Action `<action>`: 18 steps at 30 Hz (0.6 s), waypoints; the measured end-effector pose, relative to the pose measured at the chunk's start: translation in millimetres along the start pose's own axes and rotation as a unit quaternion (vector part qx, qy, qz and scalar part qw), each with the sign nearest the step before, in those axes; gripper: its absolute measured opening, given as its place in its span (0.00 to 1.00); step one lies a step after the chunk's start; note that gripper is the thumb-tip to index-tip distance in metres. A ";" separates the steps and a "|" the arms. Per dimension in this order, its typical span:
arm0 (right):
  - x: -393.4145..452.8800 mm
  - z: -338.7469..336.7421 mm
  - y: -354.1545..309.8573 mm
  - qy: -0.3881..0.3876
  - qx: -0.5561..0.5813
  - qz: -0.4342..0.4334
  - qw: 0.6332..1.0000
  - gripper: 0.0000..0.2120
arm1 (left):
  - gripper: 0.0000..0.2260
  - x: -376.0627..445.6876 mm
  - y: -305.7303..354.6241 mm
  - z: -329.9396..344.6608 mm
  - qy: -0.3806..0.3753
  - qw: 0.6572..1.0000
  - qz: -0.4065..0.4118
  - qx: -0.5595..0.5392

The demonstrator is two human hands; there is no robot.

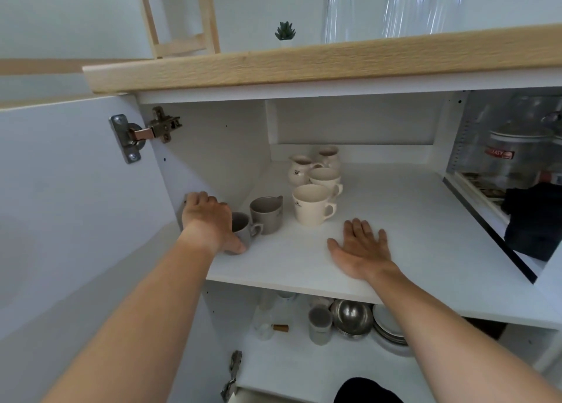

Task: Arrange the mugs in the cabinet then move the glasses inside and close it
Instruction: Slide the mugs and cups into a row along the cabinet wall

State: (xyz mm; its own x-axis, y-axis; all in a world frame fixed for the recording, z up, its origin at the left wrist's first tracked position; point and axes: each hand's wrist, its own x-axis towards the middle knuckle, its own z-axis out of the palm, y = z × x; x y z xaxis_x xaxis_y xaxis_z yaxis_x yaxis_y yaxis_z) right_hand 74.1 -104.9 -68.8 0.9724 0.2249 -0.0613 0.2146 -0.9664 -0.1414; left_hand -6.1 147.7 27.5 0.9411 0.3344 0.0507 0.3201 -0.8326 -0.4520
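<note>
The cabinet's upper shelf (410,220) holds two grey mugs at the left and several cream mugs in a row behind. My left hand (209,217) grips the nearer grey mug (241,227) from above, close to the left wall. The second grey mug (267,214) stands just to its right. The nearest cream mug (313,205) sits further right, with more cream mugs (325,179) behind it. My right hand (362,247) lies flat and open on the bare shelf, holding nothing. Three clear glasses (339,13) stand upside down on the wooden countertop (273,68) above.
The cabinet door (76,205) hangs open at the left on its hinge (143,133). The lower shelf holds steel bowls (352,316), plates and jars. A glass-fronted compartment with pots (511,159) lies to the right. A small potted plant (285,33) stands on the countertop.
</note>
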 end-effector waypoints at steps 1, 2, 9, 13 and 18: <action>1.1 0.0 0.6 -0.003 -0.001 0.000 1.000 0.36 | 0.38 2.2 -0.6 -2.8 -0.007 1.000 0.002 0.000; 2.3 -0.6 1.3 -0.008 -0.001 0.000 1.000 0.37 | 0.37 4.0 0.0 -5.8 -0.016 1.000 0.001 0.003; 8.0 -0.7 4.8 0.004 0.016 0.000 1.000 0.49 | 0.42 9.4 13.3 -27.5 -0.040 0.995 0.026 -0.093; 7.2 -6.8 2.2 0.047 0.075 0.006 0.996 0.48 | 0.39 21.6 24.8 -33.8 0.029 0.968 0.075 -0.239; 19.5 -21.5 -3.9 0.135 0.259 0.014 0.956 0.43 | 0.29 43.9 43.6 -29.0 -0.012 0.967 0.086 -0.241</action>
State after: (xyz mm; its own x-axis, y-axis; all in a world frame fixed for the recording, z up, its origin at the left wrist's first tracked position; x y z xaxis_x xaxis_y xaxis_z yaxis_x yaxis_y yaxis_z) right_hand 94.2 -99.4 -48.2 0.9803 0.0925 0.1745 0.1821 -0.7650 -0.6178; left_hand 52.3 113.3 35.9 0.9839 0.1783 -0.0121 0.1784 -0.9838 0.0159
